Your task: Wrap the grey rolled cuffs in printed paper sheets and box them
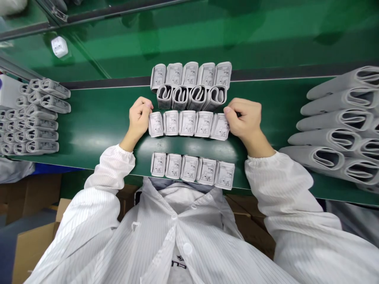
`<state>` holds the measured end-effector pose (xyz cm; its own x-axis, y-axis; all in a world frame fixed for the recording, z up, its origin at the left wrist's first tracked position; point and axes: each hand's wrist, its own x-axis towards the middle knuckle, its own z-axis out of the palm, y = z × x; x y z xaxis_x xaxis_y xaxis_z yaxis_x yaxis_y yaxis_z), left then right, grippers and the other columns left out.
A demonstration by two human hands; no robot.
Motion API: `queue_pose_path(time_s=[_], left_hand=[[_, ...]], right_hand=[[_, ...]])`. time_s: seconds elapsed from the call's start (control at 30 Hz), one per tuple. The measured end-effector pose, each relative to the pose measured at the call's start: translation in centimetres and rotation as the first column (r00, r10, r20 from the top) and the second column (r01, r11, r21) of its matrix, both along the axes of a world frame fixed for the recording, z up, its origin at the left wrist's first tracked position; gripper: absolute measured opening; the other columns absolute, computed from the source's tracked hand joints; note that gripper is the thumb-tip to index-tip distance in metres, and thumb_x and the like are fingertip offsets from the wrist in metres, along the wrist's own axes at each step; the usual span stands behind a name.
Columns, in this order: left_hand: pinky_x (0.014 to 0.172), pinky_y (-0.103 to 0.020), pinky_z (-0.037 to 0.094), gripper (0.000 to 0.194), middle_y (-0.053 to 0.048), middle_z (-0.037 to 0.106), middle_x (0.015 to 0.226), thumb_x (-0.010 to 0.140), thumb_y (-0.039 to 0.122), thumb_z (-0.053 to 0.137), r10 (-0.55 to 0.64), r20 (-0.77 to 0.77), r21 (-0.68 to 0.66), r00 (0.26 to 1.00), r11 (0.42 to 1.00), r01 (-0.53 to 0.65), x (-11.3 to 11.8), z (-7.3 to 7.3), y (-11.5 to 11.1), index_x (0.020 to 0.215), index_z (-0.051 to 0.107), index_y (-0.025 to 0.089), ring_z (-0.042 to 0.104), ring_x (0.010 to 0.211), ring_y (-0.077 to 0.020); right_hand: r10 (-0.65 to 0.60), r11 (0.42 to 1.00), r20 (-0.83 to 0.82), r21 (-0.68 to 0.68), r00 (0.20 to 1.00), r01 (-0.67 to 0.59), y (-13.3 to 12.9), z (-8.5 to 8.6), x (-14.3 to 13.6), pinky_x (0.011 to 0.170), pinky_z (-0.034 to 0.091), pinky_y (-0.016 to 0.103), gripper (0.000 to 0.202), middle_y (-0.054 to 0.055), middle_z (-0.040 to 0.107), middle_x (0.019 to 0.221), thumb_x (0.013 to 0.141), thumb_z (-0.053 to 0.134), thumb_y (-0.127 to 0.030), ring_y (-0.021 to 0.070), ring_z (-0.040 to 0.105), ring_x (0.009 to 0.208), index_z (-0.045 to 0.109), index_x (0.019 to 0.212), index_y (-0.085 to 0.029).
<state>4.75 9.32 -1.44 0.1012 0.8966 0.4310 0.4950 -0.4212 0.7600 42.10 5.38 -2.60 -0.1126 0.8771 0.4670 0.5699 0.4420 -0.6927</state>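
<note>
A row of several folded, printed grey-white packets point(186, 123) lies across the green bench. My left hand point(140, 115) closes at the row's left end, thumb against the end packet. At the opposite end, my right hand point(244, 118) has its fingers curled, with thumb and forefinger on the last packet point(220, 127). Just behind this row stand rolled packets point(197, 97) with their spiral ends up, backed by another printed row point(190, 75). Nearer my body, a separate row of similar packets point(189, 168) lies along the bench's front edge. The fingertips of both hands are partly hidden.
Stacked small rolled packets point(43, 123) stand at the left beside a white container point(9, 91). Larger folded grey rolls point(322, 135) are piled at the right. A green panel point(266, 35) rises behind the bench point(97, 114). Below left is a cardboard box point(34, 248).
</note>
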Motion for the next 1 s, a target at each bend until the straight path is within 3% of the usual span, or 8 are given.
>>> queue_pose_path(time_s=[0.1, 0.27, 0.43, 0.57, 0.8, 1.0], left_hand=[[0.087, -0.052, 0.062, 0.079, -0.008, 0.065, 0.084, 0.113, 0.085, 0.034, 0.021, 0.009, 0.019, 1.0, 1.0, -0.021, 0.31, -0.09, -0.34, 0.064, 0.048, 0.025, 0.069, 0.087, -0.0248], [0.087, -0.053, 0.061, 0.08, -0.009, 0.063, 0.084, 0.115, 0.083, 0.023, 0.04, -0.033, 0.04, 0.999, 0.998, -0.038, 0.37, -0.17, -0.55, 0.066, 0.05, 0.025, 0.07, 0.089, -0.0258], [0.09, -0.057, 0.059, 0.077, -0.01, 0.063, 0.087, 0.114, 0.083, 0.027, 0.013, 0.005, 0.018, 1.0, 1.0, -0.013, 0.21, -0.35, -0.63, 0.069, 0.052, 0.026, 0.069, 0.094, -0.029], [0.091, -0.056, 0.058, 0.075, -0.01, 0.063, 0.089, 0.115, 0.08, 0.025, -0.006, -0.019, 0.024, 1.0, 1.0, 0.007, 0.12, -0.38, -0.65, 0.072, 0.053, 0.026, 0.069, 0.096, -0.0289], [0.086, -0.055, 0.062, 0.081, -0.008, 0.063, 0.082, 0.112, 0.089, 0.025, 0.035, -0.031, 0.031, 0.999, 0.999, -0.034, 0.37, 0.22, -0.72, 0.067, 0.051, 0.026, 0.071, 0.087, -0.027], [0.085, -0.052, 0.061, 0.077, -0.006, 0.063, 0.078, 0.115, 0.082, 0.03, 0.032, -0.028, 0.026, 0.999, 0.999, -0.032, 0.36, 0.34, -0.86, 0.067, 0.051, 0.026, 0.069, 0.081, -0.0238]], right_hand=[[-0.027, 0.999, 0.015, 0.03, 1.0, 0.027, -0.14, -0.19, -0.05, 0.055, 0.039, 0.048, 0.069, 0.005, 0.048, 0.06, 0.111, 0.041, -0.081, 0.0247, 0.048, 0.056, 0.04, 0.063, -0.031], [-0.003, 0.998, -0.014, 0.056, 1.0, 0.004, -0.13, -0.53, 0.11, 0.054, 0.035, 0.049, 0.067, 0.005, 0.048, 0.059, 0.111, 0.047, -0.077, 0.0245, 0.045, 0.055, 0.041, 0.062, -0.031], [-0.013, 0.999, 0.005, 0.034, 1.0, 0.013, -0.2, -0.53, 0.22, 0.055, 0.039, 0.053, 0.066, 0.006, 0.05, 0.059, 0.11, 0.049, -0.077, 0.0263, 0.047, 0.055, 0.044, 0.061, -0.032], [-0.023, 0.998, 0.011, 0.051, 1.0, 0.022, -0.27, -0.35, -0.03, 0.054, 0.036, 0.052, 0.067, 0.006, 0.048, 0.058, 0.111, 0.043, -0.079, 0.0262, 0.046, 0.055, 0.04, 0.062, -0.033], [-0.008, 0.999, -0.009, 0.046, 1.0, 0.009, -0.3, -0.18, -0.17, 0.055, 0.034, 0.05, 0.067, 0.005, 0.047, 0.059, 0.111, 0.045, -0.079, 0.0252, 0.044, 0.055, 0.04, 0.063, -0.032], [-0.008, 0.998, -0.009, 0.058, 1.0, 0.008, -0.28, -0.4, -0.01, 0.058, 0.033, 0.048, 0.066, 0.004, 0.047, 0.06, 0.111, 0.045, -0.077, 0.0244, 0.044, 0.056, 0.04, 0.064, -0.031]])
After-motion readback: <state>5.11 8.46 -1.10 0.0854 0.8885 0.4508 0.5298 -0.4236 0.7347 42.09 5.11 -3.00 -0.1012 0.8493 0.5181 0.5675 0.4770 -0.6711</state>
